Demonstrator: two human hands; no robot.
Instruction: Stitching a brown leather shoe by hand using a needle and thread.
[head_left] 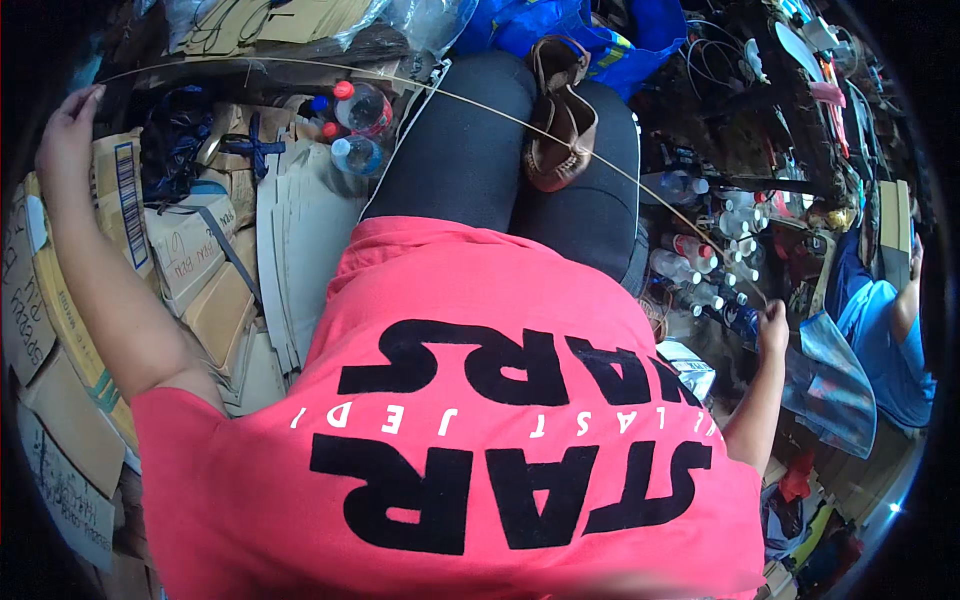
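Observation:
A brown leather shoe (pixel 562 165) rests on my thighs, its opening facing up, with stitching visible near its rounded end. A long, thin tan cord (pixel 330 66) passes over the shoe and stretches out to both sides. Far to the left, my left hand (pixel 68 135) is raised, its fingers pinched at the cord's end. Out on the right, my right hand (pixel 772 328) is closed around the other side of the cord. Both arms are spread wide, and neither hand touches the shoe. Whether the cord is joined to the shoe's stitching, I cannot tell.
Stacked cardboard boxes (pixel 185 255) crowd my left side. Bottles with red and blue caps (pixel 362 108) stand beside my left leg, and several more bottles (pixel 735 215) lie to the right. A blue bag (pixel 610 55) sits beyond my knees. Another person in blue (pixel 880 340) is at the far right.

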